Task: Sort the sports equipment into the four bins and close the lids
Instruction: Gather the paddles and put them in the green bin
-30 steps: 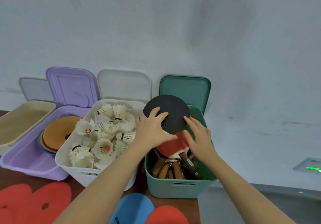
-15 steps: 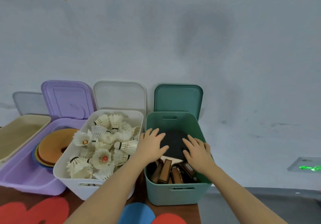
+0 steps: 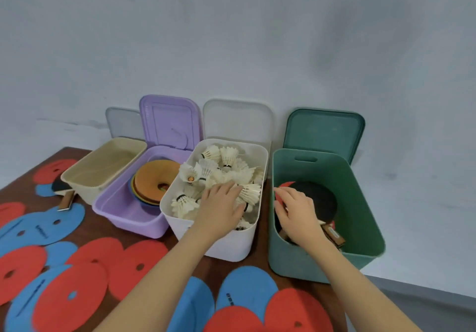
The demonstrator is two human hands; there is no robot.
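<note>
brown table (image 3: pixel 108 226), left hand (image 3: pixel 219 208) flat on shuttlecocks (image 3: pixel 226 169), right hand (image 3: pixel 296 210) fingers loose over paddles (image 3: pixel 319 200) in green bin (image 3: pixel 360 202)

We log a dark brown table (image 3: pixel 98 224). Directly on it, in a row at the back: a cream bin (image 3: pixel 85 183), a purple bin (image 3: pixel 128 219), a white bin (image 3: pixel 231 244) and a green bin (image 3: pixel 322 267). In front lie flat red discs (image 3: pixel 69 298) and blue discs (image 3: pixel 247 288); one paddle (image 3: pixel 63 192) lies at left.

paddle handles (image 3: pixel 332 235) behind right wrist
</note>
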